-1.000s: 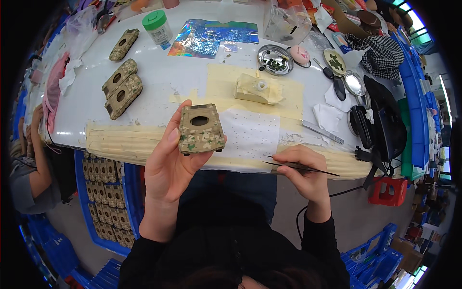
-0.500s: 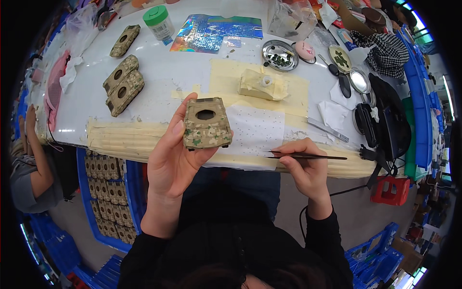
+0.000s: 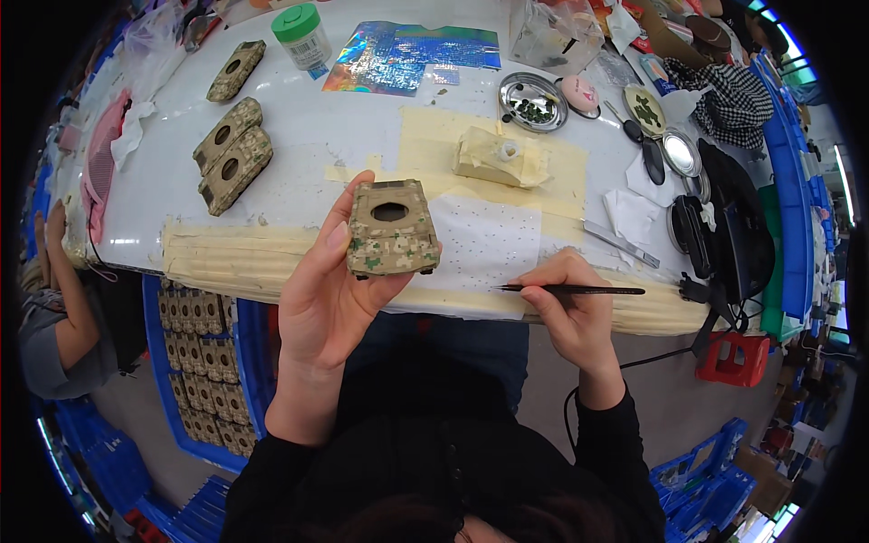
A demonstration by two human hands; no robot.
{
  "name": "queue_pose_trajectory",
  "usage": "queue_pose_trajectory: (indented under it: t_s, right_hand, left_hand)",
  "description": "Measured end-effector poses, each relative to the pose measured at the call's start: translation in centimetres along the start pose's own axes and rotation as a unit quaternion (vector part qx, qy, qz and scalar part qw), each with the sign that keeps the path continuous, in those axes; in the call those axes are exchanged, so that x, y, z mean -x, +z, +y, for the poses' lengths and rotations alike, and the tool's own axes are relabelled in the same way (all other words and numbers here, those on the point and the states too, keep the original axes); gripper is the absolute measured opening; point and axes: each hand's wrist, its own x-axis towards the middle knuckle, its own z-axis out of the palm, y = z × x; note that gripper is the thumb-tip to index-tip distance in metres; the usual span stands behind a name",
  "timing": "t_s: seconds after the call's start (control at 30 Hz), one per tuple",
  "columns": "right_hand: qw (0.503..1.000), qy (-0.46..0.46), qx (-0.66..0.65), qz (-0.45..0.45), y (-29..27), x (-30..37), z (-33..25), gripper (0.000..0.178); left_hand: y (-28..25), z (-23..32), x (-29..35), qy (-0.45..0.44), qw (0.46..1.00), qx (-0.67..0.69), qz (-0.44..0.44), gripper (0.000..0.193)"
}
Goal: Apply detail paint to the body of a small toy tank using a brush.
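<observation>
L hand (image 3: 319, 312) grips camo toy tank (image 3: 394, 246) above bench (image 3: 348, 131) edge; R hand (image 3: 579, 319) pinches dark tweezers (image 3: 602, 290) nr white paper (image 3: 493, 242). Bench white w/ tan tape (image 3: 231, 258) along front; blue crate (image 3: 257, 353) below, L.

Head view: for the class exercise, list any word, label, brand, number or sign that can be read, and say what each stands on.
None is readable.
Green-lidded jar: printed lines, too small.
Pink rounded thing: reddish marks, too blurred.
Slim black tool: faint marks, too small.

Print (image 3: 312, 52) on the green-lidded jar (image 3: 302, 40) is unreadable.
</observation>
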Motion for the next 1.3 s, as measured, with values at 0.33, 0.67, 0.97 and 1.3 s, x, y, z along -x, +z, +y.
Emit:
queue_pose_trajectory:
  t_s: [0.33, 0.67, 0.97, 1.3]
  right_hand:
    - [1.0, 0.005, 0.013, -0.003, 0.02, 0.06, -0.02, 0.008]
    - [1.0, -0.003, 0.015, -0.009, 0.02, -0.04, -0.1, 0.008]
    - [0.999, -0.005, 0.028, -0.024, -0.21, 0.07, 0.01, 0.006]
    - [1.0, 0.002, 0.018, -0.008, 0.04, 0.0, -0.01, 0.009]
  left_hand:
    - [-0.28, 0.09, 0.01, -0.004, 1.0, 0.001, -0.012, 0.059]
    - [-0.34, 0.12, 0.09, -0.006, 1.0, 0.004, -0.014, 0.059]
    - [-0.75, 0.21, 0.14, -0.013, 0.999, 0.001, -0.036, 0.056]
    - [-0.48, 0.01, 0.16, -0.003, 1.0, 0.003, -0.019, 0.06]
